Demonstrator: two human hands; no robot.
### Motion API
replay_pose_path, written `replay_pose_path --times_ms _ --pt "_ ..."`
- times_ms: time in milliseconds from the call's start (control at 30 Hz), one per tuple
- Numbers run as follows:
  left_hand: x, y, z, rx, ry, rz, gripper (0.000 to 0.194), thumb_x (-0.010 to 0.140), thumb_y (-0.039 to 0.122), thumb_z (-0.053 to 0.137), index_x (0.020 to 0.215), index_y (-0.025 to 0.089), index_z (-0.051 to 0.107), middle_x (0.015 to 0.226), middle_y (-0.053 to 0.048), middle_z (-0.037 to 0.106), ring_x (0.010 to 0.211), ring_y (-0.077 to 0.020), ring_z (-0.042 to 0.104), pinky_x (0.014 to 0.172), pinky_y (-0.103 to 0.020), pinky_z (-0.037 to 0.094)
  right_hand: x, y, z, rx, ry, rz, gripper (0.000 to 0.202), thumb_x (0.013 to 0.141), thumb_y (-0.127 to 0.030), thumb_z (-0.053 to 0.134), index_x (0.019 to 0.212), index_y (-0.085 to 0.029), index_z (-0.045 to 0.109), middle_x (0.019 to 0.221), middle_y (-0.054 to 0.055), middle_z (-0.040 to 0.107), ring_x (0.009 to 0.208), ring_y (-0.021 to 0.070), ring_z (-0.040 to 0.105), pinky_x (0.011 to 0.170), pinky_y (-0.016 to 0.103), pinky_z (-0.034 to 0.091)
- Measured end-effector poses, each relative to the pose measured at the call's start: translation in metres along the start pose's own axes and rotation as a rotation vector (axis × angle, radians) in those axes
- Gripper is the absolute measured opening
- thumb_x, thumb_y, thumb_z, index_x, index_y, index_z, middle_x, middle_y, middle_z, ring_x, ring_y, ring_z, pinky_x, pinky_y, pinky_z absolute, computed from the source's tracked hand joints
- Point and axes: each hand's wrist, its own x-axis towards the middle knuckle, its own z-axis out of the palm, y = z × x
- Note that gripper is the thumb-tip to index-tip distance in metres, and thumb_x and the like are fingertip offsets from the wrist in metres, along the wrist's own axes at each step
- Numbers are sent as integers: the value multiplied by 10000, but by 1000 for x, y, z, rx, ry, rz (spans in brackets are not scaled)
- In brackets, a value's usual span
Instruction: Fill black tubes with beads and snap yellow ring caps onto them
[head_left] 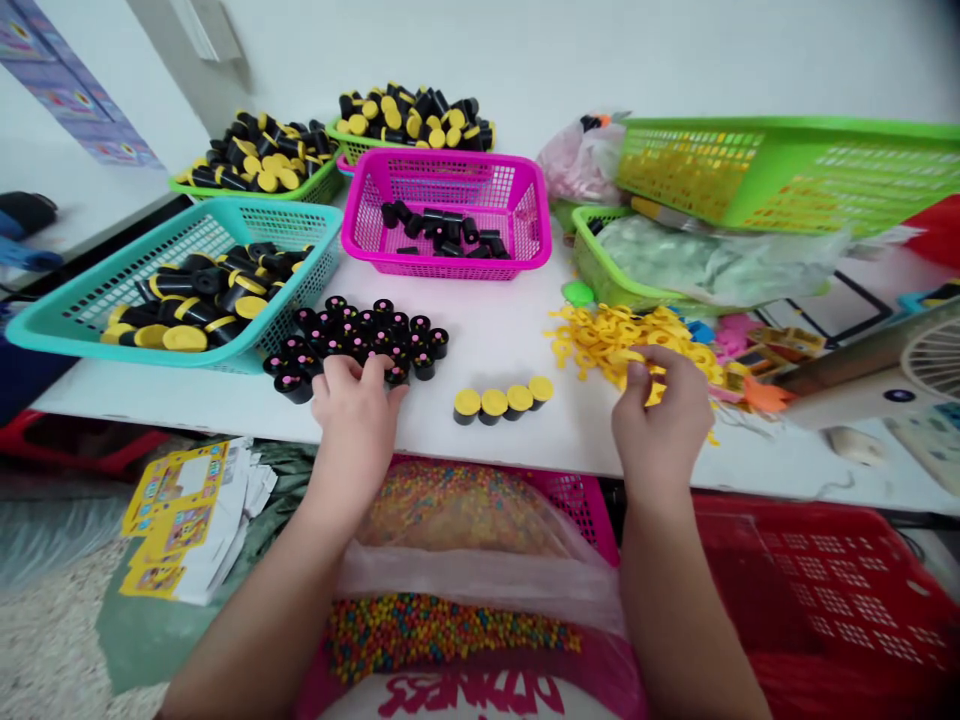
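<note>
On the white table, my left hand (pixel 356 410) reaches over a cluster of small black containers (pixel 337 330) with pink and coloured bits inside. Its thumb and index finger are closed about one black container (pixel 396 374) at the cluster's near edge; the other fingers curl over the group. At the right, my right hand (pixel 664 420) pinches a flat yellow cap (pixel 626 356) between thumb and forefinger, at the edge of a heap of yellow plastic pieces (pixel 592 335). Between the hands stands a short slanting row of black containers with yellow caps (pixel 493 404), upright.
A turquoise basket (pixel 45 335) and green baskets (pixel 330 185) hold capped containers; a pink basket (pixel 446 265) holds black ones. Colourful beads (pixel 450 630) lie in a plastic bag at my lap. Printed yellow cards (pixel 176 515) lie left, a fan (pixel 930 350) stands right.
</note>
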Motion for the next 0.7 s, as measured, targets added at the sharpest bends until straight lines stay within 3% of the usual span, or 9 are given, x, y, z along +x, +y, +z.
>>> replay_pose_path --times_ms 167,267,333,400,500,567,700 --pt "3 2 7 41 -51 10 133 854 300 654 944 218 707 1030 -145 489 912 -328 476 692 -410 424 -5 -19 -4 117 -37 -90 182 951 -267 474 1012 -227 640 998 88 691 999 258 640 905 465 504" --pt "2 5 -2 0 -101 -15 100 864 290 645 910 220 700 1057 -153 521 946 -345 495 692 -415 429 -9 -33 -12 252 -67 -54 156 954 -259 503 1014 -231 645 1004 72 688 994 237 640 922 450 501" --pt "-4 8 -13 -86 -125 4 60 878 254 625 906 215 661 1112 -148 554 1026 -350 521 747 -431 448 -15 -48 -20 460 -170 30 148 967 -271 516 1040 -239 641 1001 57 679 964 212 645 895 421 520" --pt "-14 11 -26 -260 -166 112 36 892 193 582 924 210 583 1200 -132 579 1088 -309 558 828 -430 458 -23 -67 -29 744 -355 108 146 979 -284 516 1051 -248 638 984 39 651 833 167 653 782 362 556" --pt "-32 15 -40 -588 -238 307 144 882 134 537 955 218 445 1225 -108 614 1005 -213 630 849 -374 467 -32 -93 -36 1044 -585 154 168 980 -274 525 1052 -260 677 1021 28 584 627 81 591 559 251 532" --pt "-41 19 -44 -692 -239 432 196 861 141 542 991 219 416 1138 -98 648 891 -188 647 772 -337 466 -34 -103 -36 1080 -645 149 201 967 -251 553 1080 -286 715 1050 33 573 620 59 566 512 210 505" --pt "-46 26 -48 -661 -194 691 268 843 149 559 1082 226 464 1000 -59 648 819 -191 611 678 -320 413 -32 -107 -35 1077 -728 197 216 919 -252 633 1090 -303 755 1012 40 606 696 79 585 497 180 501"
